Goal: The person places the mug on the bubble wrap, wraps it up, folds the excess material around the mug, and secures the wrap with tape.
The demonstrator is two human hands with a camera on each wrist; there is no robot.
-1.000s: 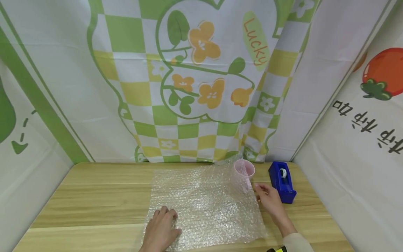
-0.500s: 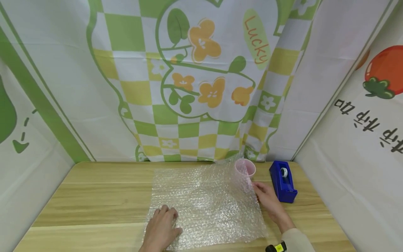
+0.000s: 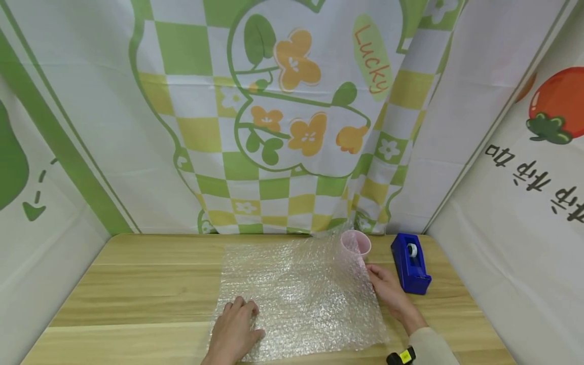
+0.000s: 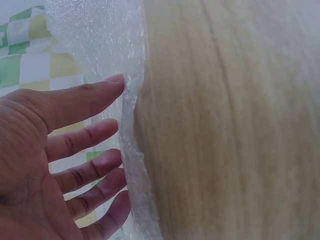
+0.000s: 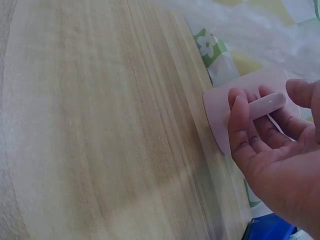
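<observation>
A sheet of clear bubble wrap (image 3: 292,299) lies across the wooden table, its far right corner raised against a pink mug (image 3: 362,244). The mug stands upright at the back, partly veiled by the wrap. My right hand (image 3: 390,289) is at the mug's near side; in the right wrist view its fingers curl around the mug handle (image 5: 267,105), with the thumb close to the handle's end. With fingers spread and slightly bent, my left hand (image 3: 234,329) rests fingertips on the wrap's near left part. In the left wrist view those fingertips (image 4: 115,80) touch the bubble wrap (image 4: 135,125).
Right of the mug stands a blue tape dispenser (image 3: 410,263) with a roll of tape in it. A black and yellow device (image 3: 401,357) sits at the right wrist. Behind the table (image 3: 137,294) hangs a green and yellow checked cloth (image 3: 274,187).
My right hand has moved slightly up and left onto the mug handle, from just beside it. The left hand stays in place on the bubble wrap.
</observation>
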